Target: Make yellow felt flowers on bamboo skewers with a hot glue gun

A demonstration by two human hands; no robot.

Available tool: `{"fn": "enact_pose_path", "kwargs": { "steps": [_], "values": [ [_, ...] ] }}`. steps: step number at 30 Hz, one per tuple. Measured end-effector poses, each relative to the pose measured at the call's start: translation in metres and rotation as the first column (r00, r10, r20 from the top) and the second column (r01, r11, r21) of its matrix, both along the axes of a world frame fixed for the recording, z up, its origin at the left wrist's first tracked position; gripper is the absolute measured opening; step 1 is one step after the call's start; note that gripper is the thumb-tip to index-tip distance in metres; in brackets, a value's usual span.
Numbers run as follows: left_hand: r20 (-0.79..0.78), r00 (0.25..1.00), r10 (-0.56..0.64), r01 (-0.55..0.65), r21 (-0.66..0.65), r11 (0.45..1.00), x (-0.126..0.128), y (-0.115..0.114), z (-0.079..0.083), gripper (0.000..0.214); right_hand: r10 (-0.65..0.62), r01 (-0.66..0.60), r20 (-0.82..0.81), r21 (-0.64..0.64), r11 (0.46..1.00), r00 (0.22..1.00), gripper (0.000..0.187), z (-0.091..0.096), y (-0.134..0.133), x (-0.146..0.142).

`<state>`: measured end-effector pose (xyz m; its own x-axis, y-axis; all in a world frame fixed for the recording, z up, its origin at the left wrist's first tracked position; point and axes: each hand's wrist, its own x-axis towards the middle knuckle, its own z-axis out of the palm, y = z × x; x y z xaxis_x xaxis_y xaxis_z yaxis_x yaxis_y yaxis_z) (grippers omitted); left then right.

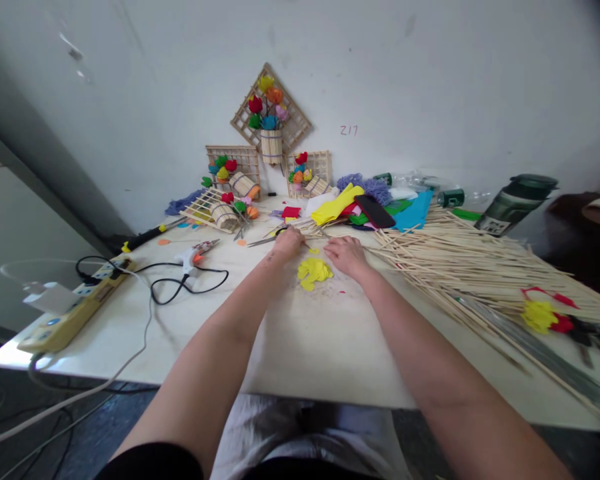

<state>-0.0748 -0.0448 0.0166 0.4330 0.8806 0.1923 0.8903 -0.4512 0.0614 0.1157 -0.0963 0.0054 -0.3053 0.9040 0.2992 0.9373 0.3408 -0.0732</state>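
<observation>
My left hand (289, 243) reaches to the middle of the table, right beside the black handle of a pair of scissors (261, 243). Its fingers are blurred and partly hidden, so their grip does not show. My right hand (347, 256) rests palm down on the tabletop with its fingers stretched out, near the tips of some thin wooden sticks (473, 250). Between my forearms lies a small heap of yellow cut pieces (314, 272), with a few yellow scraps just above it.
At left are a glue gun (190, 260) with a black cord and a power strip (80, 303). Stick lattices with colourful flowers (271, 110) stand against the wall. Yellow cloth (336, 205), a phone (375, 212) and a dark green bottle (517, 203) lie toward the back right.
</observation>
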Motion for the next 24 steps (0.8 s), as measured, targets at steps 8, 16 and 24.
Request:
{"fn": "enact_pose_path", "kwargs": {
  "steps": [8, 16, 24],
  "values": [
    [-0.007, 0.99, 0.14, -0.14, 0.015, 0.99, 0.011, 0.012, -0.007, 0.031, 0.092, -0.091, 0.005, -0.081, 0.993, 0.996, 0.036, -0.011, 0.002, -0.01],
    [0.108, 0.962, 0.249, -0.25, -0.003, 0.968, 0.025, 0.01, -0.009, 0.031, 0.142, -0.144, -0.044, -0.05, 0.988, 0.989, 0.033, -0.019, 0.001, -0.011],
    [0.29, 0.876, 0.386, -0.398, -0.018, 0.917, -0.003, -0.008, -0.003, 0.033, 0.143, -0.147, -0.065, -0.051, 0.988, 0.988, 0.037, -0.02, 0.004, -0.008]
  ]
}}
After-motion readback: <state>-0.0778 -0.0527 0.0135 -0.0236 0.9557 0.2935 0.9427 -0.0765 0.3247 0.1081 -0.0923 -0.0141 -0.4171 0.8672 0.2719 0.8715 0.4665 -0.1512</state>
